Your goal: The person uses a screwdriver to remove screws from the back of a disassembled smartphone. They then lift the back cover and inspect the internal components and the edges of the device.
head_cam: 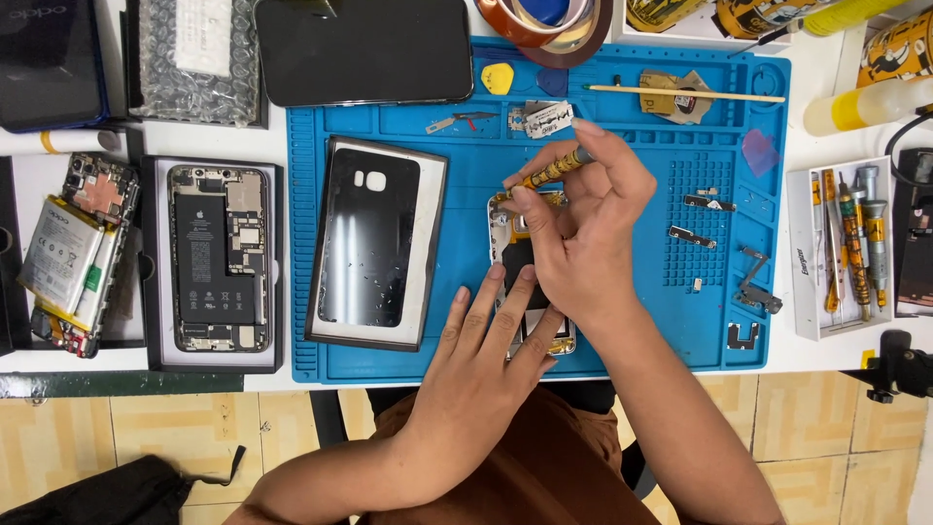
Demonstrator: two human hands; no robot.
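Note:
My right hand (583, 233) grips a thin yellow-and-black screwdriver (551, 172), its tip down at the top left corner of an opened phone (505, 233) lying on the blue repair mat (466, 146). My left hand (491, 355) lies flat with fingers spread over the phone's lower half, pressing it to the mat. Most of the phone is hidden under both hands. A black glass back cover (369, 238) rests on a white tray just left of it.
Small metal brackets and screws (708, 203) lie on the mat's right side. A box of screwdrivers (847, 248) stands at right. Two opened phones (216, 258) sit in trays at left, a dark screen (364, 49) at the back, tape rolls (544, 19) and bottles behind.

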